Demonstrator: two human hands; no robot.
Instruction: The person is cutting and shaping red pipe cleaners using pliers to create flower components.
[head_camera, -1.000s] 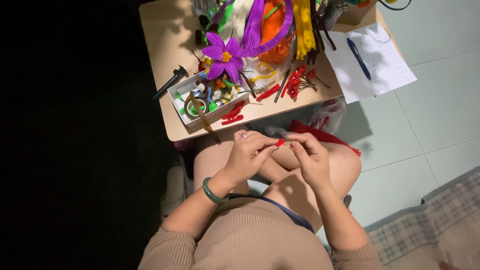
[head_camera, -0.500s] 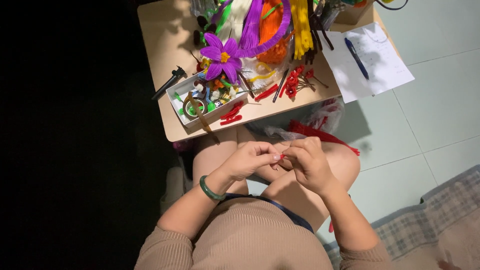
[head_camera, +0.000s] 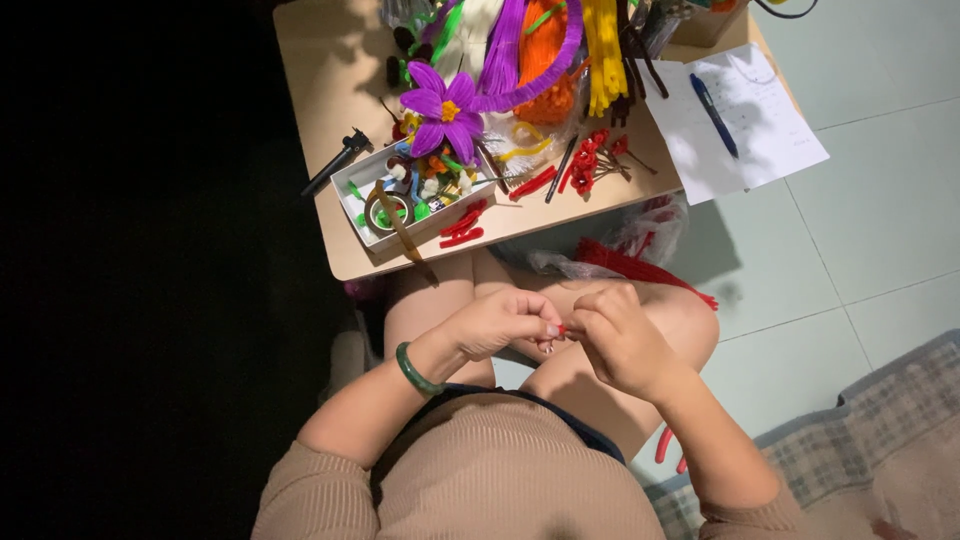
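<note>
Red pipe cleaner piece (head_camera: 562, 329), tiny and mostly hidden, is pinched between both hands over the person's lap. Its long axis seems to run across, from the left hand (head_camera: 497, 322) toward the right hand (head_camera: 622, 338), though too little shows to be sure. Fingertips of both hands press together around it. Ahead, a purple pipe-cleaner flower (head_camera: 441, 107) lies on the small table (head_camera: 330, 60).

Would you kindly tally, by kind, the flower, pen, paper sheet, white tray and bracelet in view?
Purple flower: 1
Blue pen: 1
Paper sheet: 1
White tray: 1
Green bracelet: 1, on the left hand side, whose fingertips meet the right hand on a small red piece.
Total: 5
</note>
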